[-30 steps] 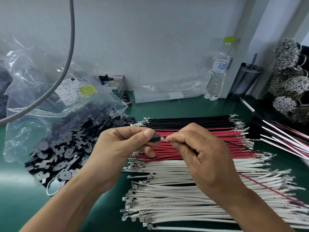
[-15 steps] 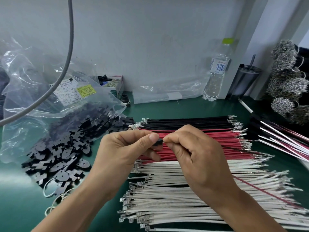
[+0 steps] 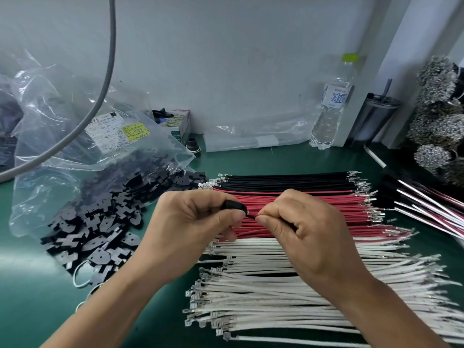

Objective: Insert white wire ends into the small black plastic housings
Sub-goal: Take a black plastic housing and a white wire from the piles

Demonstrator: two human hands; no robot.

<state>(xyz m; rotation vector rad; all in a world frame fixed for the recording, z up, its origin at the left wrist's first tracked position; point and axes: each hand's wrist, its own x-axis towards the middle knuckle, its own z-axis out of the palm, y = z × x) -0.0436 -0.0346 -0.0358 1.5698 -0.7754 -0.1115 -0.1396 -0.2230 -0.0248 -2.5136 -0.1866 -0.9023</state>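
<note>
My left hand (image 3: 190,222) pinches a small black plastic housing (image 3: 234,206) between thumb and fingers, above the red wires. My right hand (image 3: 301,232) pinches a wire end right at the housing's right side, where a short dark stub (image 3: 251,216) shows between the fingertips. The rest of that wire is hidden under my right hand, so its colour is unclear. A wide layer of white wires (image 3: 276,292) with metal terminals lies below both hands. A heap of black housings (image 3: 100,217) spills from a clear bag at the left.
Red wires (image 3: 351,207) and black wires (image 3: 288,180) lie in rows behind the white ones on the green mat (image 3: 30,297). A clear bag (image 3: 75,126), a water bottle (image 3: 331,106), a dark tumbler (image 3: 371,119) and bundled wires (image 3: 426,209) at the right ring the work area.
Both hands stayed together over the red wires. The metal tip seen between the fingertips earlier is no longer visible, and my right fingertips sit closer to the housing.
</note>
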